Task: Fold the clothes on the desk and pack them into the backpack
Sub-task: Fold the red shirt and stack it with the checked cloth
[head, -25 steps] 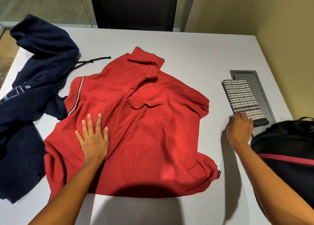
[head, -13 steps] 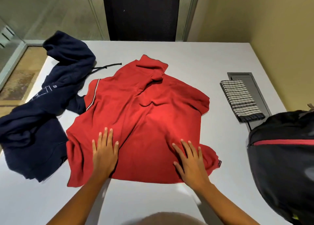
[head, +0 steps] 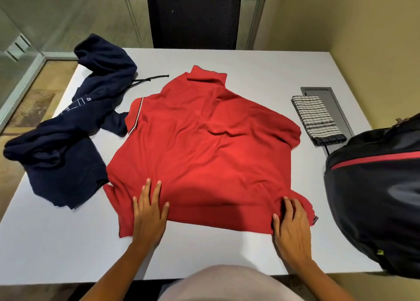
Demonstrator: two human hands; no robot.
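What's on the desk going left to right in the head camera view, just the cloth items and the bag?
navy hoodie → red polo shirt → folded checked cloth → black backpack

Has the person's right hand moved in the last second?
Yes. The right hand left the checked cloth by the desk's grey hatch and came to the red shirt's near hem corner.
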